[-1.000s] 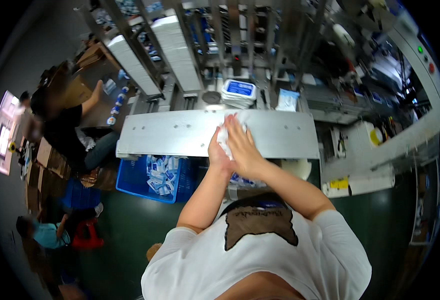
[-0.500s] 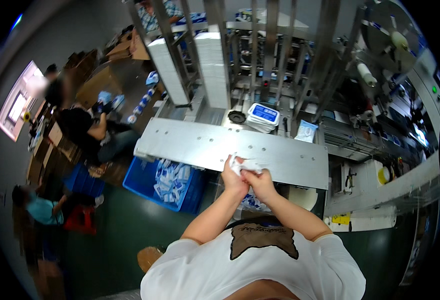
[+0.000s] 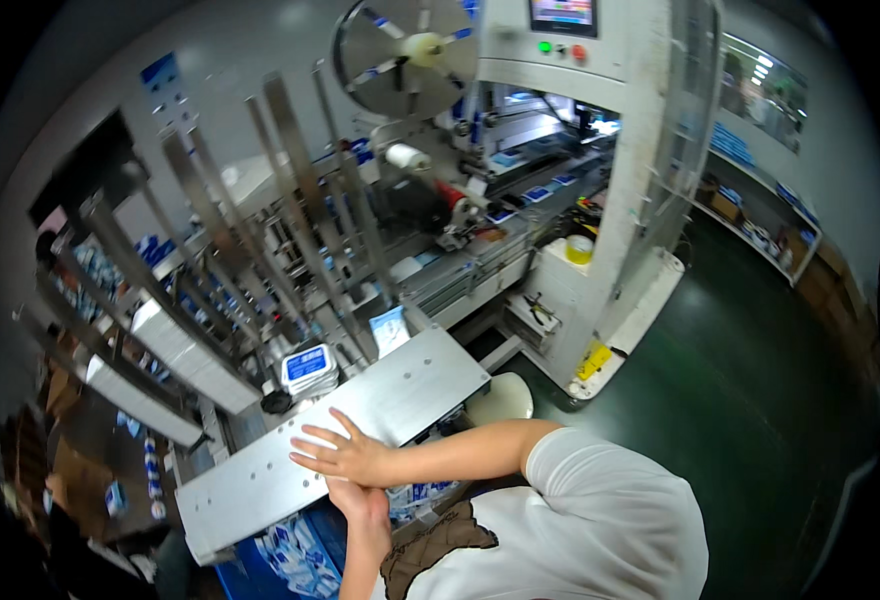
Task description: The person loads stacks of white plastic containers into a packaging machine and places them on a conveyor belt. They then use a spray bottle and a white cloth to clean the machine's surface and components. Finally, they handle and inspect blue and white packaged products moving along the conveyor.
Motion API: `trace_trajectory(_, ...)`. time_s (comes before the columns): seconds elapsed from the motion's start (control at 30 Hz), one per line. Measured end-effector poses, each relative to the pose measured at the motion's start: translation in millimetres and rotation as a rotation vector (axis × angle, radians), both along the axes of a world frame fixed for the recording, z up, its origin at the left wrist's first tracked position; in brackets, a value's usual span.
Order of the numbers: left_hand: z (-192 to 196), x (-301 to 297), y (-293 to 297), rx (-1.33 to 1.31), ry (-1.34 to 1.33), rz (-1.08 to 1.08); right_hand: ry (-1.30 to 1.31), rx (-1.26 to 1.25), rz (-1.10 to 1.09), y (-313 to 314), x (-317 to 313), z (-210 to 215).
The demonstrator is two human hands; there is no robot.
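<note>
My right hand [image 3: 348,456] reaches across from the right with its fingers spread, over the near edge of a long metal plate [image 3: 420,382]. Just below it is my left hand [image 3: 358,498], wrist touching or very close to the right palm. The left fingers are mostly hidden behind the right hand, so what they hold, if anything, does not show. Beyond the hands, a stack of white packs with blue labels [image 3: 308,366] stands at the plate's far edge. A light blue and white packet [image 3: 389,330] lies to its right.
Upright metal rails hold white stacks [image 3: 185,350] at the left. Below the plate, a blue bin [image 3: 235,578] contains several small packets [image 3: 295,556]. A white machine frame [image 3: 615,220] rises at the right, with green floor [image 3: 730,400] beside it. A person in dark clothing sits at lower left.
My view has swung to the right. The crumpled white wipe that both hands held is no longer plainly visible. My right hand has opened and spread its fingers above the left.
</note>
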State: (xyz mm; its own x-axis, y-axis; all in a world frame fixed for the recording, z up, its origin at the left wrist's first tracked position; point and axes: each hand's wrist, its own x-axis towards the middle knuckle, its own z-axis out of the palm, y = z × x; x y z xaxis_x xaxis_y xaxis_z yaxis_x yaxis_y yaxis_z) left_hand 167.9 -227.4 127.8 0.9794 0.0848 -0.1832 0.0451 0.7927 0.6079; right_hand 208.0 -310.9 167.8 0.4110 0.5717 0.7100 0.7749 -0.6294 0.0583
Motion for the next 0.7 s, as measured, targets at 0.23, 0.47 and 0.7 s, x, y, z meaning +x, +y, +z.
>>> trace_trajectory(0.23,-34.2,-24.1,12.0,-0.16,-0.095,-0.473,0.177,-0.017,0.426,-33.8,-25.1,-26.6)
trace_trajectory(0.47,-25.3,6.7,-42.8,-0.147,-0.257,-0.727,0.322,0.119,-0.128,-77.8,-59.0,1.7)
trace_trajectory(0.7,14.7,-28.2,-63.3,-0.279,0.074,-1.084,0.383,-0.161,0.017,-144.2,-128.1,-14.9)
